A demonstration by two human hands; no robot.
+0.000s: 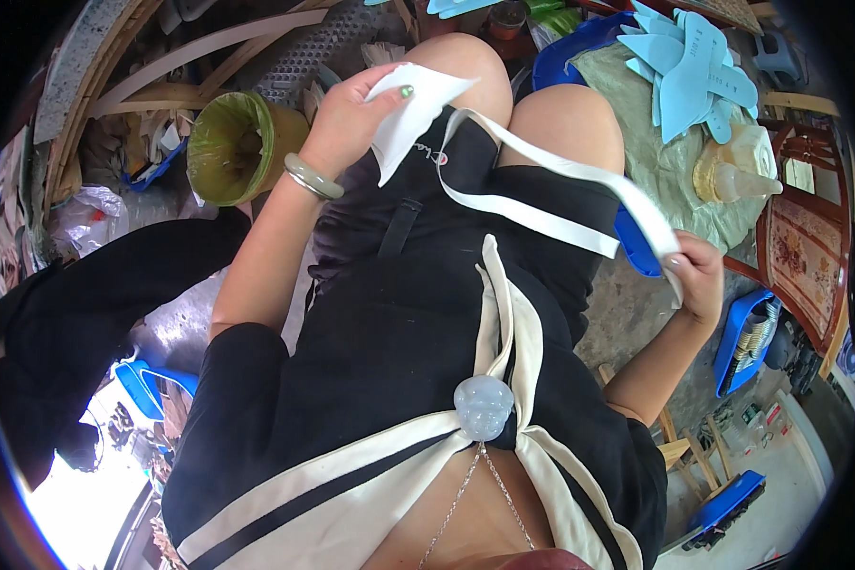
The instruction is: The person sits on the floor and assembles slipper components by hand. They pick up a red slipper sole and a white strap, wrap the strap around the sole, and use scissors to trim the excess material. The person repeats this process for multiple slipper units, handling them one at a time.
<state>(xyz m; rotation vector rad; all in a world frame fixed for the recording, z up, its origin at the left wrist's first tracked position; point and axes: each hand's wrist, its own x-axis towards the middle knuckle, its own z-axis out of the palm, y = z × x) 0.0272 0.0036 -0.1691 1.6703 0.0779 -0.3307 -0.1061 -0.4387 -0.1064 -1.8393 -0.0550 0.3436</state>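
My left hand [350, 119] is closed on a white, flat, bent piece of sheet material [413, 109] above my left thigh, pinched between thumb and fingers. Whether it is leather, cloth or paper I cannot tell. Out to the right, my right hand [698, 273] pinches a long white strip [579, 169]. This strip loops across my lap, and a free end hangs over my right thigh. Around the white piece the strip comes close, but I cannot tell whether the two are joined.
Light-blue cut-out pieces [689, 71] lie stacked on a plastic-covered surface [636, 123] at the far right, near a squeeze bottle [741, 171]. A lined bin [256, 142] stands at the left. Blue trays [746, 332] and a wooden chair [807, 228] are at the right.
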